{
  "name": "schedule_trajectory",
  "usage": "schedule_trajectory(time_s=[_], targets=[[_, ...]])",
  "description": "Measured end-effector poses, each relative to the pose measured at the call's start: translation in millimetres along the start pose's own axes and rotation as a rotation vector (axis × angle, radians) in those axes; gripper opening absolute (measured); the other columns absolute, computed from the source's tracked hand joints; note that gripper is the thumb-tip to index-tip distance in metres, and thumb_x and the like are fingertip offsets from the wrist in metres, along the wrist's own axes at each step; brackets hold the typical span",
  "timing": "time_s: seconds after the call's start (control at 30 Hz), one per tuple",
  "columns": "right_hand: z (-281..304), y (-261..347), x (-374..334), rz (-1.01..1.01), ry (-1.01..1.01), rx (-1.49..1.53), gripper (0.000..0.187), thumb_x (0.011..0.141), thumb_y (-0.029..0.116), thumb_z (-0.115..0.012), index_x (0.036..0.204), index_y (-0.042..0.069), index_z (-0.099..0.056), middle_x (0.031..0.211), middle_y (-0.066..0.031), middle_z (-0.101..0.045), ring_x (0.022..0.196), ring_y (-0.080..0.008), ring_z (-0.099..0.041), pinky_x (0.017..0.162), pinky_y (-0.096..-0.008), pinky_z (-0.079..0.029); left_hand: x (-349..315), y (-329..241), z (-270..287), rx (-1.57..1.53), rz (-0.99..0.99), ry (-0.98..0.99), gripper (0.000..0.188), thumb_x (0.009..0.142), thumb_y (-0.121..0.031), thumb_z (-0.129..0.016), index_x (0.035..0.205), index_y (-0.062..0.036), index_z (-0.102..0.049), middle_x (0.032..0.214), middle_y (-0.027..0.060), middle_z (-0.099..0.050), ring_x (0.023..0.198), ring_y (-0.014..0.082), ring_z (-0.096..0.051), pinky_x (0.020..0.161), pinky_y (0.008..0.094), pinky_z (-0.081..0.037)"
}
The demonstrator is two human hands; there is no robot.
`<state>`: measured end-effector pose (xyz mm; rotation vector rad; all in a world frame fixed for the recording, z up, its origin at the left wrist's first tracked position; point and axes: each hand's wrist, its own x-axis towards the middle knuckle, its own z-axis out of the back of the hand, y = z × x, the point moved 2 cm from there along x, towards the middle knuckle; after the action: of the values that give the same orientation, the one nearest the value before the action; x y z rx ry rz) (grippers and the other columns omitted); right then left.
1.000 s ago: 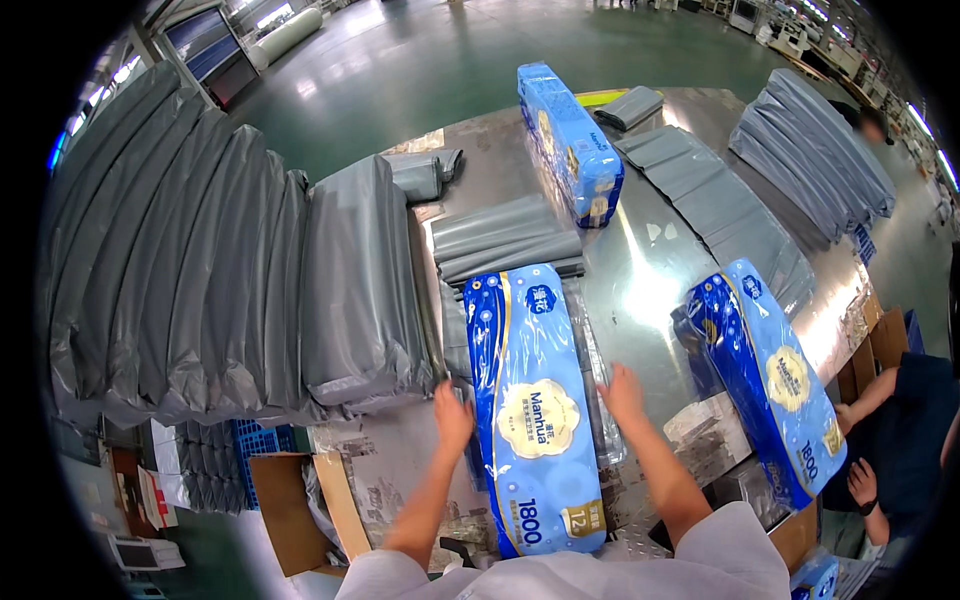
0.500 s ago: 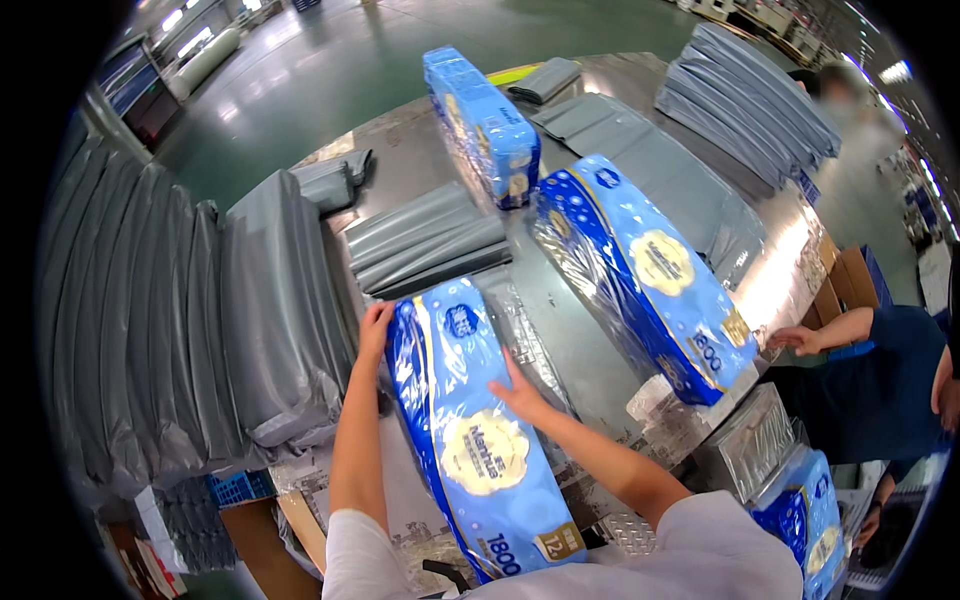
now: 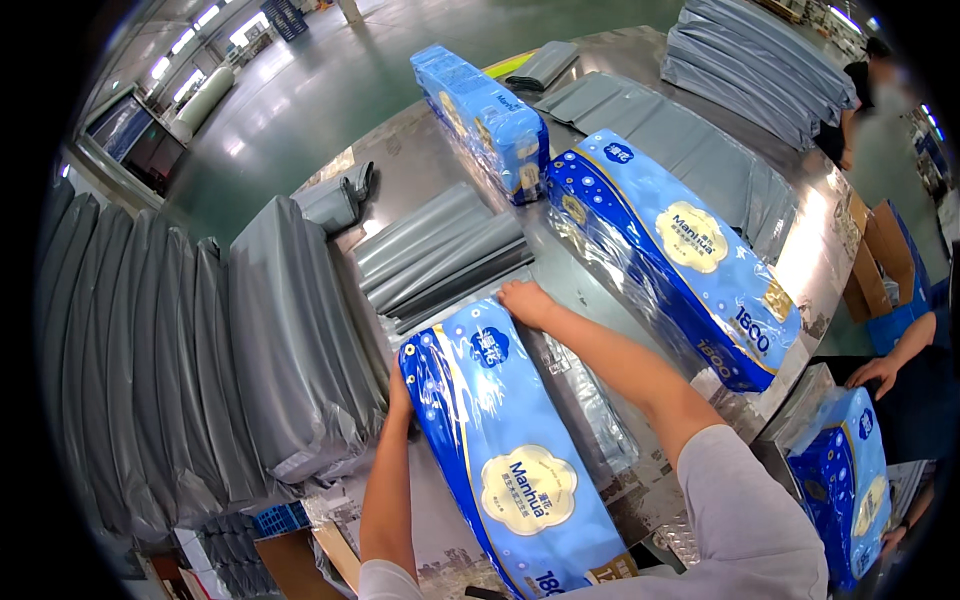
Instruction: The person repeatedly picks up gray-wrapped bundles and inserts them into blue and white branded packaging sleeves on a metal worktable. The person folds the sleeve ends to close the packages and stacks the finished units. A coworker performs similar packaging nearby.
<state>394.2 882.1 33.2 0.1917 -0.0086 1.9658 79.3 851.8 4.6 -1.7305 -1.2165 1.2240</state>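
Glossy blue plastic-wrapped pack [image 3: 510,450], matt grey plastic mailer bags [image 3: 440,250], shiny reflective metal table [image 3: 410,170]

- Two more blue tissue packs [image 3: 672,255] lie on the metal table [image 3: 400,170].
- Grey mailer bags [image 3: 440,255] lie between them.
- Stacked grey bundles [image 3: 180,370] stand at left.

Steel table [image 3: 420,165] with blue tissue packs [image 3: 515,440], grey mailer bags [image 3: 440,255]

Bright overhead light glares off the metal table [image 3: 800,250]; fisheye edges bend.
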Motion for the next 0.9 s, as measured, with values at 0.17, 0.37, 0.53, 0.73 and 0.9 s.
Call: schedule_trajectory(time_s=[0.17,0.37,0.53,0.73,0.9], targets=[[5,-23,16,0.024,0.098,0.041,0.014,0.076,0.015,-0.051,0.077,0.006,-0.061,0.077,-0.0102,-0.059,0.078,-0.0270,-0.059,0.064,-0.0369,-0.048,22,-23,-14,1.111,-0.519,0.005,0.028,0.081,-0.017,-0.050,0.105,-0.0041,-0.055,0.107,0.0125,-0.052,0.103,0.0288,-0.048,0.089,0.0329,-0.036],[39,-29,17,-0.271,-0.155,0.688,0.010,0.073,0.015,-0.059,0.077,0.006,-0.062,0.076,-0.0106,-0.062,0.073,-0.0269,-0.060,0.063,-0.0358,-0.046,40,-46,-39,1.678,-0.509,-0.217,0.020,0.078,-0.016,-0.050,0.095,-0.0064,-0.054,0.098,0.0074,-0.056,0.094,0.0277,-0.050,0.083,0.0382,-0.037],[60,-17,-23,-0.247,-0.330,0.990,0.007,0.074,0.009,-0.059,0.078,0.003,-0.057,0.079,-0.0105,-0.058,0.074,-0.0276,-0.058,0.063,-0.0346,-0.045,20,-49,-51,1.041,-0.547,-0.425,0.023,0.075,0.003,-0.046,0.095,-0.0062,-0.048,0.085,0.0099,-0.053,0.076,0.0229,-0.051,0.068,0.0297,-0.041],[64,9,-69,-0.108,-0.386,0.787,0.013,0.076,0.006,-0.054,0.088,0.005,-0.048,0.084,-0.0110,-0.053,0.075,-0.0326,-0.055,0.065,-0.0367,-0.046,-10,-12,-24,0.812,-0.532,-0.368,0.016,0.082,-0.013,-0.047,0.095,-0.0035,-0.042,0.088,0.0139,-0.052,0.081,0.0264,-0.052,0.075,0.0337,-0.041],[9,2,-33,-0.374,-0.101,0.264,0.014,0.079,0.010,-0.049,0.092,0.004,-0.049,0.085,-0.0137,-0.057,0.074,-0.0320,-0.059,0.060,-0.0411,-0.047,12,3,-2,1.392,-0.372,-0.305,0.030,0.080,-0.029,-0.048,0.085,-0.0008,-0.057,0.079,0.0193,-0.061,0.079,0.0365,-0.060,0.068,0.0425,-0.045]])
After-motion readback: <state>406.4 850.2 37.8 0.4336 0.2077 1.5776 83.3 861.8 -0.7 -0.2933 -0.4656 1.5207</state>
